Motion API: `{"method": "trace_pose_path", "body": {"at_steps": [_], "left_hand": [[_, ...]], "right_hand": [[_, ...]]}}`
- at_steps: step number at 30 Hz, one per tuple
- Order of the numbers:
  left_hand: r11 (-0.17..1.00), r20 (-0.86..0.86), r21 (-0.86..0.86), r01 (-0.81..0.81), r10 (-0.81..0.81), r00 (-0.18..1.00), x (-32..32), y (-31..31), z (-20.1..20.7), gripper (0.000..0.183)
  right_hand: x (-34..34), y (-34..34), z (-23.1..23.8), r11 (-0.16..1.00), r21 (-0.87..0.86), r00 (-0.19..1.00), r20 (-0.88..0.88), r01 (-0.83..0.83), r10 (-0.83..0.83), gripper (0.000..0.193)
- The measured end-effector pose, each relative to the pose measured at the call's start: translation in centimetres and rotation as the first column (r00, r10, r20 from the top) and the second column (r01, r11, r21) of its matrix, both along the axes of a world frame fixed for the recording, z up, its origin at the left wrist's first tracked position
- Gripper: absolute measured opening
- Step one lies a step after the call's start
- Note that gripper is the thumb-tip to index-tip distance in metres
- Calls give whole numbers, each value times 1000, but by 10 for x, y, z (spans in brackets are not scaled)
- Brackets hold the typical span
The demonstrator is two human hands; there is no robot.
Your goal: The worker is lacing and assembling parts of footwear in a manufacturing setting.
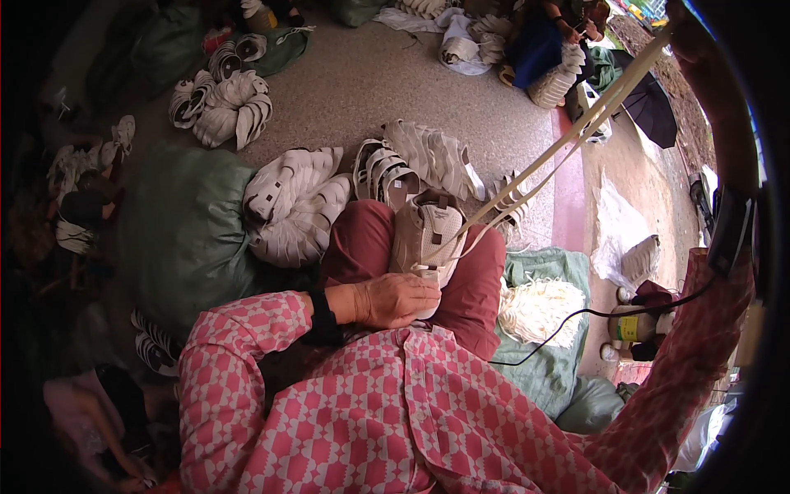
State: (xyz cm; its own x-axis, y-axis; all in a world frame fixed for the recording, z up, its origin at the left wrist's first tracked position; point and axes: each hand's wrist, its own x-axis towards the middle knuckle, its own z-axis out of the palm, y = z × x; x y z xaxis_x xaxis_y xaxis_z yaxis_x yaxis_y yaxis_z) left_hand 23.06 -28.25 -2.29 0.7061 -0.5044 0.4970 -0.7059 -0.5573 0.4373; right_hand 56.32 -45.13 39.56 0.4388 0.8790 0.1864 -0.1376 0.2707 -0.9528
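Note:
A white shoe (428, 226) lies between my knees, its dark insole showing at the far end. My left hand (397, 300) is closed round its near end. From the shoe's lacing area a cream shoelace (568, 145) runs up taut to the far right, in two strands. My right hand (694, 45), raised high at the upper right edge, is closed on the strands; its fingers are dark and partly cut off. Beside my right knee a bundle of cream shoelaces (543, 311) rests on a green sack (568, 362).
Stacks of white shoes (300, 202) stand beyond my knees, beside a full green sack (185, 230). More shoes (222, 107) lie farther left. Another person's hands (580, 33) work at the upper right. A black cable (613, 314) crosses to my right arm. A black umbrella (650, 103) lies beyond.

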Motion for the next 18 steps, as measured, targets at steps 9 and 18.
{"method": "trace_pose_path", "body": {"at_steps": [9, 18], "left_hand": [[992, -212, 103, 73, -50, 976, 9, 2, -9, 43], [931, -272, -249, -269, 199, 941, 8, 11, 7, 18]], "right_hand": [[-34, -22, -98, 928, -179, 913, 316, 326, -260, 12], [-136, -56, -235, 843, -398, 900, 386, 362, -204, 12]]}}
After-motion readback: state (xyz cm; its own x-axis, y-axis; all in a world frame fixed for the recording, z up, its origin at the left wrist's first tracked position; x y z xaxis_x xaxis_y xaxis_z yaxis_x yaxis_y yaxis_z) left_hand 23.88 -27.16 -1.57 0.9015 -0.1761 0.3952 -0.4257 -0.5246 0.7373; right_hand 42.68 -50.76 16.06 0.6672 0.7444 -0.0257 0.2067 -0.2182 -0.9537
